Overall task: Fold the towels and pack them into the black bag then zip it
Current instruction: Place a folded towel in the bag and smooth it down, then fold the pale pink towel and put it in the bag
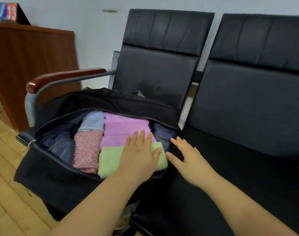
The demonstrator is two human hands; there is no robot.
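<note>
The black bag [48, 176] lies unzipped on the left black seat, its flap folded back. Inside are folded towels: a green one [111, 159] at the front, a pink one [124, 126] behind it, a red-patterned one [87, 149] to the left and a pale blue one [92, 121] at the back. My left hand [140, 154] lies flat with straight fingers on the green towel. My right hand [187, 157] hovers open at the bag's right end, fingers spread, holding nothing. A zipper pull [28, 145] hangs at the bag's left end.
The bag sits on a row of black padded chairs; the right seat [247, 176] is bare. A wooden armrest [60, 78] stands left of the bag. A brown wooden cabinet [26, 62] is at the far left, with wood floor [5, 193] below.
</note>
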